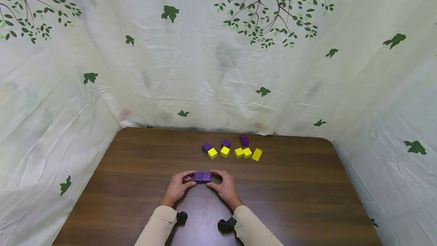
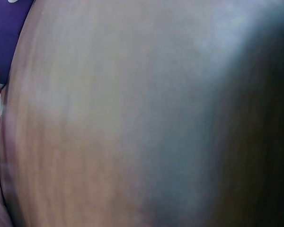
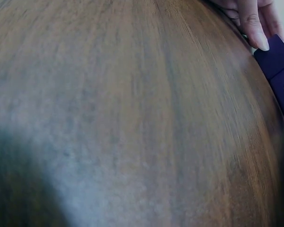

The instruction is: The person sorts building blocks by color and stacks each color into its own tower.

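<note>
Two purple cubes sit side by side, faces touching, in front of the person on the brown table (image 1: 290,200). My left hand (image 1: 177,186) grips the left purple cube (image 1: 198,177) between thumb and fingers. From the other side, my right hand (image 1: 225,187) holds the right purple cube (image 1: 206,177) the same way. At the upper left edge of the left wrist view a strip of the purple cubes (image 2: 4,42) shows beside some fingertips. In the right wrist view the purple cubes (image 3: 273,56) appear at the right edge, with a thumb on one.
Beyond the hands lie several yellow blocks (image 1: 212,153), one longer yellow block (image 1: 257,154) at their right end. Behind them are purple blocks (image 1: 206,147), one a taller purple block (image 1: 244,140). A white leaf-print cloth (image 1: 205,67) hangs past the table's far edge and sides.
</note>
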### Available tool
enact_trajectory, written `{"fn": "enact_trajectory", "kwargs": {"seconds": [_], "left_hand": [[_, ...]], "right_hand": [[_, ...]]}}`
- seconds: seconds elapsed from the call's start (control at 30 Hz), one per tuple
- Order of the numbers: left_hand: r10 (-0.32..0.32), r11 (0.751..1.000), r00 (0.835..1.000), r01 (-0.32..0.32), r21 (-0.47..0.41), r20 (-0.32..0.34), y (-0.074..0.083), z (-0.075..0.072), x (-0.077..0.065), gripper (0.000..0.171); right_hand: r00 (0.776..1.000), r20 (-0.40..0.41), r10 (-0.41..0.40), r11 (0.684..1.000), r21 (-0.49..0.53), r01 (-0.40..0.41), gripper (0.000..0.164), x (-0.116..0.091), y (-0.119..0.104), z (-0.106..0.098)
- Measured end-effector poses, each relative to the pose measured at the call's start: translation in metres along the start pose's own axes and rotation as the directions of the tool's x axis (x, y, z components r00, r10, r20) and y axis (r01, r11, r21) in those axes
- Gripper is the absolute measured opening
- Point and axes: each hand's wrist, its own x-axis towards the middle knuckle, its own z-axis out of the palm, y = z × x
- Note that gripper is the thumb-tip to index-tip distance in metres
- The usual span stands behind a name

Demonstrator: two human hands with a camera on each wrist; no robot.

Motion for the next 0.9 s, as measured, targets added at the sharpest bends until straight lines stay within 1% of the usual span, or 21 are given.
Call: {"fn": "enact_trajectory", "kwargs": {"seconds": [0.13,0.3,0.4,0.5,0.57,0.63,0.73,0.77,0.8,0.83,0.9], "left_hand": [[-0.006,1.000,1.000,0.006,0.002,0.005,0.000,0.000,0.000,0.034],[-0.004,1.000,1.000,0.004,0.000,-0.007,-0.001,0.000,0.000,0.034],[-0.007,1.000,1.000,0.007,-0.003,-0.004,-0.001,0.000,0.000,0.034],[-0.005,1.000,1.000,0.005,-0.001,-0.004,-0.001,0.000,0.001,0.034],[-0.001,1.000,1.000,0.001,0.001,-0.008,-0.001,-0.001,0.001,0.035],[0.007,1.000,1.000,-0.007,0.008,-0.012,-0.001,-0.001,0.001,0.035],[0.007,1.000,1.000,-0.007,0.003,-0.010,-0.001,-0.001,0.000,0.035],[0.010,1.000,1.000,-0.010,0.003,-0.009,-0.001,-0.001,0.000,0.035],[0.018,1.000,1.000,-0.018,0.005,-0.010,-0.001,0.000,-0.001,0.035],[0.028,1.000,1.000,-0.028,0.007,-0.009,-0.001,0.000,-0.001,0.035],[0.028,1.000,1.000,-0.028,0.002,-0.007,-0.001,0.000,-0.001,0.035]], "right_hand": [[1.000,0.021,-0.008,1.000,0.012,0.008,0.044,0.000,0.000,-0.002],[0.995,0.087,-0.051,0.998,0.049,0.047,0.052,0.000,0.002,-0.007],[0.986,0.146,-0.079,0.991,0.117,0.062,0.057,0.001,0.004,-0.013],[0.971,0.187,-0.147,0.976,0.185,0.113,0.062,0.004,0.007,-0.022],[0.959,0.196,-0.204,0.962,0.224,0.159,0.063,0.008,0.009,-0.030],[0.957,0.190,-0.219,0.957,0.235,0.173,0.061,0.013,0.010,-0.039],[0.971,0.158,-0.179,0.962,0.233,0.139,0.054,0.023,0.008,-0.054],[0.978,0.136,-0.159,0.968,0.215,0.127,0.051,0.028,0.008,-0.059],[0.986,0.118,-0.121,0.974,0.203,0.095,0.049,0.033,0.006,-0.064],[0.990,0.096,-0.103,0.978,0.189,0.084,0.047,0.038,0.006,-0.068],[0.996,0.051,-0.076,0.988,0.140,0.068,0.043,0.050,0.006,-0.076]]}}
